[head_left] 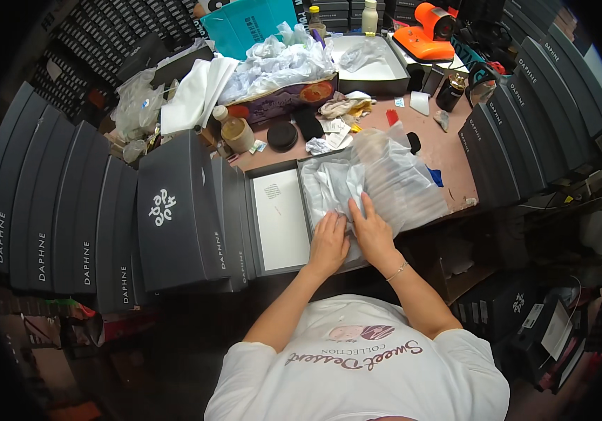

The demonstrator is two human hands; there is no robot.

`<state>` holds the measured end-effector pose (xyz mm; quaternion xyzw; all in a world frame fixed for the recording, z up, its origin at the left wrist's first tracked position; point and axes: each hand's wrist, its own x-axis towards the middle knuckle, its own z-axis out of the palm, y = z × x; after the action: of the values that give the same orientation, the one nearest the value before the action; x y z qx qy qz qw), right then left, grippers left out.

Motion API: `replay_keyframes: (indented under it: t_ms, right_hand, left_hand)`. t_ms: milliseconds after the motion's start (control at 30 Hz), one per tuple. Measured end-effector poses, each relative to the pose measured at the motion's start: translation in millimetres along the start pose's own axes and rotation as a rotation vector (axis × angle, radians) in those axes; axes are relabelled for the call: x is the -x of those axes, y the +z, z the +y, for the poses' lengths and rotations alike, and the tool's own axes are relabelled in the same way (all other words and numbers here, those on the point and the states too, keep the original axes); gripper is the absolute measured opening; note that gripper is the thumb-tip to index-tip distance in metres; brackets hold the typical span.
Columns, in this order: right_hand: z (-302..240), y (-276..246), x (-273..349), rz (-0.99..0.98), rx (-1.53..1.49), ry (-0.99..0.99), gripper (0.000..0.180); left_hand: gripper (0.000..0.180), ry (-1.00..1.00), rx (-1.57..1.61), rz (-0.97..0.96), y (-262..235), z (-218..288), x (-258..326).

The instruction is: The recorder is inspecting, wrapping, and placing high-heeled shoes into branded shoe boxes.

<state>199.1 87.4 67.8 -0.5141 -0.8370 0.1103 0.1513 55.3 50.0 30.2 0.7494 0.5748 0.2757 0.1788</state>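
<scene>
Packing looks about midway — the open grey box (276,217) sits on the surface (448,151), white tissue paper (332,186) already inside. Left hand (329,242) and right hand (373,231) press flat on it, fingers spread; lid not on yet.

The white tissue paper (336,186) hides the open box's contents beneath both hands; the clear plastic bag (402,179) beyond them is blurred.

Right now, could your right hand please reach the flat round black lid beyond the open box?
Probably yes: the right hand rests on the white tissue paper, and only crumpled paper scraps lie before the flat round black lid.
</scene>
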Motion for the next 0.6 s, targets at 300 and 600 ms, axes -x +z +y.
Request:
replay_keyframes:
  t_ms: [300,600]
  right_hand:
    - [28.8,-46.4,40.7,-0.169,-0.442,-0.140,0.026]
    - [172.7,27.3,-6.2,0.175,-0.675,0.139,0.048]
  left_hand:
    - [0.058,0.020,-0.276,-0.234,0.2,0.5,-10.5]
    - [0.030,-0.593,0.441,-0.028,-24.8,-48.9,59.0]
